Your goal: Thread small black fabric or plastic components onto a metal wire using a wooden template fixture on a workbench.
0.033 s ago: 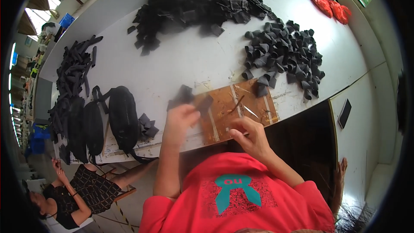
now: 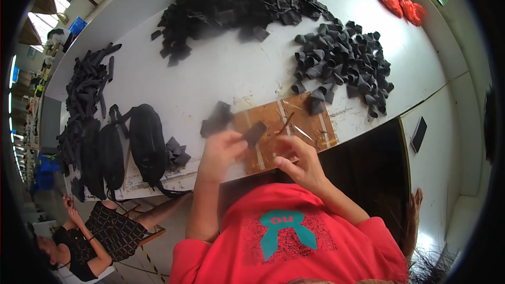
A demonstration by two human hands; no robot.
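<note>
My left hand (image 2: pixel 223 150), a little blurred, is closed on a small dark fabric piece (image 2: pixel 255 134) that hangs over the brown board (image 2: pixel 244 121). My right hand (image 2: pixel 299 159) hovers at the board's near edge, fingers bent and thumb apart from them, with nothing plainly visible between. On the board beyond it lie a thin brown strip (image 2: pixel 287 121) and a slim pale blade-like tool (image 2: pixel 303 133). Several loose dark fabric pieces (image 2: pixel 216 118) rest just past my left hand, partly blurred.
A large heap of flat black pieces (image 2: pixel 236 0) covers the far table (image 2: pixel 236 68). Folded pieces (image 2: pixel 342 60) are piled right, rolled strips (image 2: pixel 87 87) left, beside black pouches (image 2: pixel 146 142). Red bags (image 2: pixel 398 3) and a phone-like slab (image 2: pixel 418 134) lie right. Another person (image 2: pixel 79 236) sits lower left.
My left hand has shifted slightly right and down with the fabric piece, bringing it closer to my right hand. My right hand has moved slightly left.
</note>
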